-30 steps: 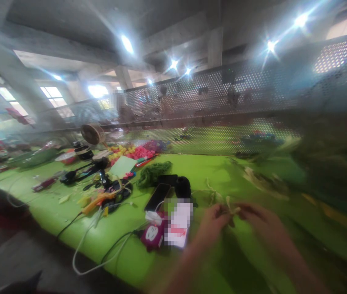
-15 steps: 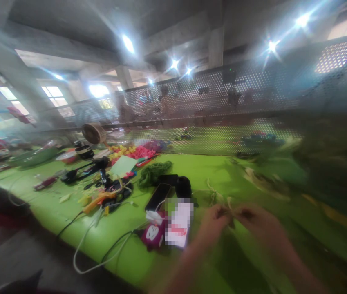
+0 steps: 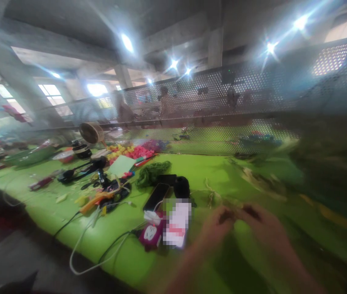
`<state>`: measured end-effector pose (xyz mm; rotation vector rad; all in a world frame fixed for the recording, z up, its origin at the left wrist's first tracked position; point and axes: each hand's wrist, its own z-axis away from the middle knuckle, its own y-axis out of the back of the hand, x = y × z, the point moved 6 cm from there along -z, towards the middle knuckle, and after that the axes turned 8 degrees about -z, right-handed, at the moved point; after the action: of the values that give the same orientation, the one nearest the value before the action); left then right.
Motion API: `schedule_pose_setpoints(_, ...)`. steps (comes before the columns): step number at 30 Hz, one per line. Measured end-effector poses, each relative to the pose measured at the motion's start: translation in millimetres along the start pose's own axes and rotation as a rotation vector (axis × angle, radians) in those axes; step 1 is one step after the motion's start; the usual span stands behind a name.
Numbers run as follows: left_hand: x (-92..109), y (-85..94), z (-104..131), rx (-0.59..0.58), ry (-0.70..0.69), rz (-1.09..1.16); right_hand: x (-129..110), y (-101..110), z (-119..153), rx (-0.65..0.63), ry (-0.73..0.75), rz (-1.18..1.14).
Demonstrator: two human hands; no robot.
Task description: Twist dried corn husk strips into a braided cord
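My left hand (image 3: 219, 222) is closed, its fingertips pinched near those of my right hand (image 3: 257, 220), which is closed too. Something small and pale, blurred, shows between the fingertips; I cannot make out what it is. Both hands are over the green table (image 3: 200, 165). Just beyond them lies a thin pale-green knotted strand (image 3: 210, 192). A lit phone (image 3: 177, 224) with a blurred-out screen is left of my left hand, beside a purple box with a white face (image 3: 150, 236).
A black spool (image 3: 181, 188), a dark phone (image 3: 156, 197) and green yarn (image 3: 152, 173) lie mid-table. An orange glue gun (image 3: 95, 202) with cables is further left. Behind stand a small fan (image 3: 91, 133) and a perforated screen (image 3: 204, 98). Greenish material (image 3: 263, 183) lies at the right.
My hands have come slightly closer together at the fingertips, and the pale piece that stood up between them now lies lower. The view has shifted slightly.
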<state>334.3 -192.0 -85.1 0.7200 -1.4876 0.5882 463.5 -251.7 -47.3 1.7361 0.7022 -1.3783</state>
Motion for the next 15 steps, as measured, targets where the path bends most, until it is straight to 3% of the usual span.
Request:
schedule_pose_setpoints(8, -2.5, 1.8, 0.8, 0.003, 0.025, -0.115, 13.9, -3.1, -7.1, -0.052, 0.006, -0.038)
schedule_pose_setpoints(15, 0.1, 2.0, 2.6, -0.028, 0.062, -0.176, 7.4, -1.2, 0.9, 0.050, 0.009, -0.015)
